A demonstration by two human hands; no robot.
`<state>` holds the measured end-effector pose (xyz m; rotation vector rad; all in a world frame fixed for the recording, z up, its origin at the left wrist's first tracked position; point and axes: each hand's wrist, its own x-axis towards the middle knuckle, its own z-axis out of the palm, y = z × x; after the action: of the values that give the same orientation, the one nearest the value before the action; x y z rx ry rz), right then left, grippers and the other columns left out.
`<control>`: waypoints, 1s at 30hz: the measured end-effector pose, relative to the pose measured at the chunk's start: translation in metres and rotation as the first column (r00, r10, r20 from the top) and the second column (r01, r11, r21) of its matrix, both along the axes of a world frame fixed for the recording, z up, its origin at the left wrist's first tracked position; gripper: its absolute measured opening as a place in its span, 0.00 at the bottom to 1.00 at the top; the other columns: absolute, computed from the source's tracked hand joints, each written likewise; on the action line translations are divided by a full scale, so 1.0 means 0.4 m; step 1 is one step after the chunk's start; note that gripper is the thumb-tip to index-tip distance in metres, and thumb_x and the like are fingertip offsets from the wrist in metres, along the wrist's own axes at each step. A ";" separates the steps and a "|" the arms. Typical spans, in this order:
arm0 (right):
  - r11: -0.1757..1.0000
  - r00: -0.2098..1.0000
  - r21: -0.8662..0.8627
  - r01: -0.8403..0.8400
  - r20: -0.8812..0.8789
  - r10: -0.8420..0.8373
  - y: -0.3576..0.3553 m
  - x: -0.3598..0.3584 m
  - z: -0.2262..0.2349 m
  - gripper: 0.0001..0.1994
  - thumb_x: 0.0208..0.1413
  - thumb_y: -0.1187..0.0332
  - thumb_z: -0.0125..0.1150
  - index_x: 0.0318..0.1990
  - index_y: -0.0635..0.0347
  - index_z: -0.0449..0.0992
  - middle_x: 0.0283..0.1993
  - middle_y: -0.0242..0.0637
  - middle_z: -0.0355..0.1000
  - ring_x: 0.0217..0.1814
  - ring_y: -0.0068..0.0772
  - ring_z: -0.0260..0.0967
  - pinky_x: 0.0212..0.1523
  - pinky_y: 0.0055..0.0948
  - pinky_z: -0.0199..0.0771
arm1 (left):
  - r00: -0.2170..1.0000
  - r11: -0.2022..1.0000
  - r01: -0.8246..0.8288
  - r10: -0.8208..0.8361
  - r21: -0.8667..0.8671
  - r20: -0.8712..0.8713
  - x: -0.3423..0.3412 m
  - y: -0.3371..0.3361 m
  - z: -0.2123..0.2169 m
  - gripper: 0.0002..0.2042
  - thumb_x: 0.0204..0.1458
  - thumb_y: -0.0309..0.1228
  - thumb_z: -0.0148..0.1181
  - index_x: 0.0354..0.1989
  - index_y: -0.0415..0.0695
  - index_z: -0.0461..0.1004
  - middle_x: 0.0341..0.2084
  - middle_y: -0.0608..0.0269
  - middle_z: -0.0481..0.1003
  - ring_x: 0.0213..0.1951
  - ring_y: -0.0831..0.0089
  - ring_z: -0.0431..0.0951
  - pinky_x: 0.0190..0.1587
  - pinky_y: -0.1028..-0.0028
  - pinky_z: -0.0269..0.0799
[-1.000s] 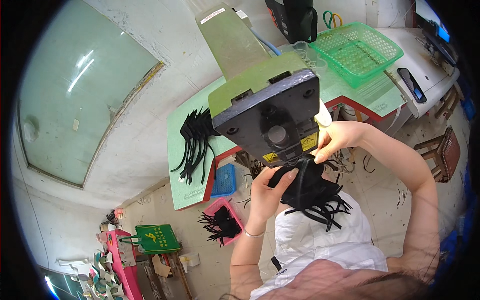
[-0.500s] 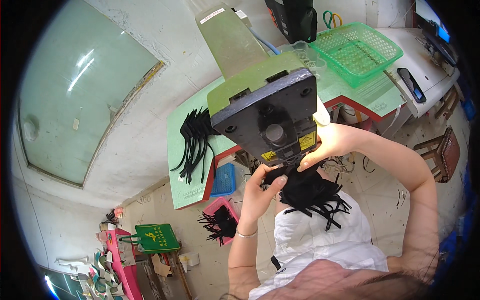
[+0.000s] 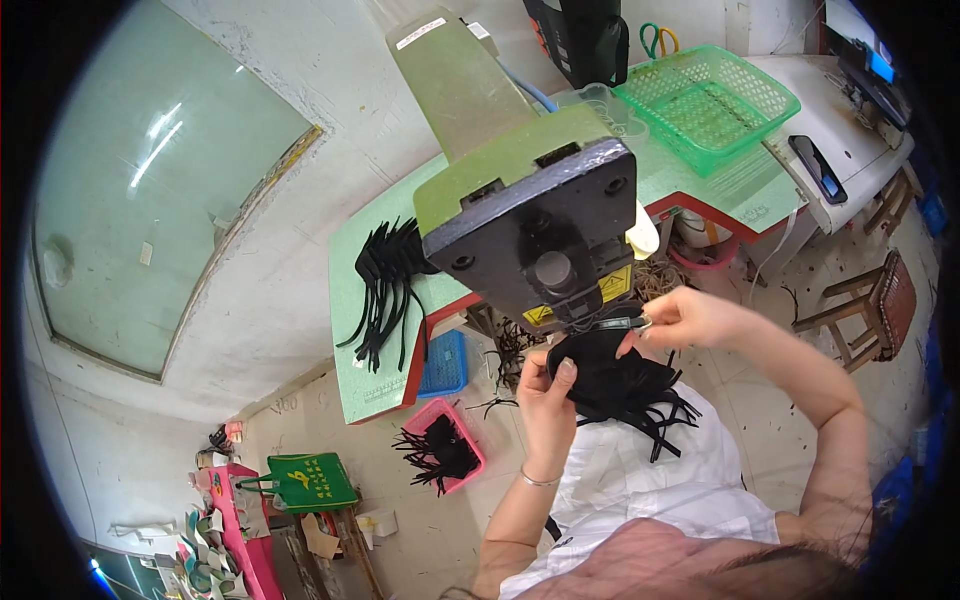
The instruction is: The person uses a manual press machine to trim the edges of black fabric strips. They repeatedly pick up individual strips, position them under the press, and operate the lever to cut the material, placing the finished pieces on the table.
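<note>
In front of my body, under the head of a green sewing machine [image 3: 525, 215], is a black fabric piece [image 3: 600, 372] with many narrow straps hanging over my white clothing. My left hand [image 3: 550, 398] pinches its left edge between thumb and fingers. At the fabric's upper right, my right hand [image 3: 690, 318] closes on a slim dark tool with a shiny edge, which looks like thread snips [image 3: 624, 323]. The tool's tip points left, close below the machine head. That head hides the needle area from view.
Black strapped pieces [image 3: 385, 280] lie on the green tabletop [image 3: 365, 395] at left. Below are a blue basket [image 3: 445, 365] and a pink basket [image 3: 480, 462] of black pieces. A green basket [image 3: 775, 118], a phone [image 3: 818, 170] and a wooden stool [image 3: 885, 310] stand right.
My right hand has moved right and down from the machine head, and the slim tool now shows in it. My left hand has shifted right with the black fabric.
</note>
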<state>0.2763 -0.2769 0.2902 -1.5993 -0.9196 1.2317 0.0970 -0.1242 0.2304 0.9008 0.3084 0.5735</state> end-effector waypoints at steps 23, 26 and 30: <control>0.822 0.840 0.276 0.498 -0.390 -0.377 0.011 -0.139 -0.088 0.12 0.59 0.66 0.54 0.31 0.66 0.75 0.16 0.19 0.55 0.17 0.10 0.46 0.17 0.16 0.44 | 0.998 0.977 0.013 -0.025 -0.215 -0.056 -0.015 -0.036 -0.007 0.07 0.53 0.29 0.58 0.39 0.43 0.72 0.31 0.71 0.74 0.31 0.83 0.71 0.36 0.82 0.66; 0.826 0.859 0.279 0.490 -0.317 -0.402 0.023 -0.147 -0.080 0.11 0.59 0.67 0.55 0.30 0.66 0.74 0.19 0.21 0.57 0.19 0.10 0.48 0.19 0.16 0.47 | 1.000 0.963 0.007 -0.008 -0.271 0.000 -0.025 -0.052 -0.004 0.09 0.54 0.30 0.57 0.42 0.43 0.72 0.38 0.67 0.75 0.39 0.78 0.74 0.46 0.76 0.69; 0.815 0.906 0.397 0.422 -0.163 -0.390 0.037 -0.149 -0.063 0.10 0.58 0.69 0.55 0.29 0.67 0.73 0.24 0.22 0.61 0.22 0.10 0.52 0.22 0.16 0.52 | 0.999 0.960 0.026 -0.012 -0.280 0.053 -0.046 -0.059 -0.064 0.11 0.55 0.31 0.56 0.46 0.44 0.71 0.44 0.66 0.74 0.48 0.73 0.72 0.55 0.68 0.66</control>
<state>0.2169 -0.2621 0.2650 -1.2974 -0.6884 0.7211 0.0787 -0.1478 0.2049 0.6131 0.3261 0.5184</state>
